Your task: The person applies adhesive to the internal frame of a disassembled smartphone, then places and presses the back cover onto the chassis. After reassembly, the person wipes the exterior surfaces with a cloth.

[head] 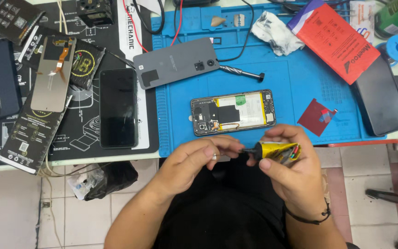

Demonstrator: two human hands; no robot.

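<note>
My right hand (287, 170) grips a crumpled yellow glue tube (279, 151) with a black nozzle pointing left. My left hand (198, 159) pinches the nozzle tip (247, 151) between thumb and fingers. Both hands hover just below the front edge of the blue work mat (291, 83). On the mat, right above my hands, lies an opened phone (232, 112) with its battery and circuit board exposed. Its grey back cover (175, 62) rests further back, inner side down.
A black phone (118, 107) lies face up on the dark mat at left, beside a loose display panel (51, 76). A screwdriver (240, 72), a white rag (276, 32), a red packet (335, 41), a small red square (317, 116) and a dark slab (381, 97) sit around the mat.
</note>
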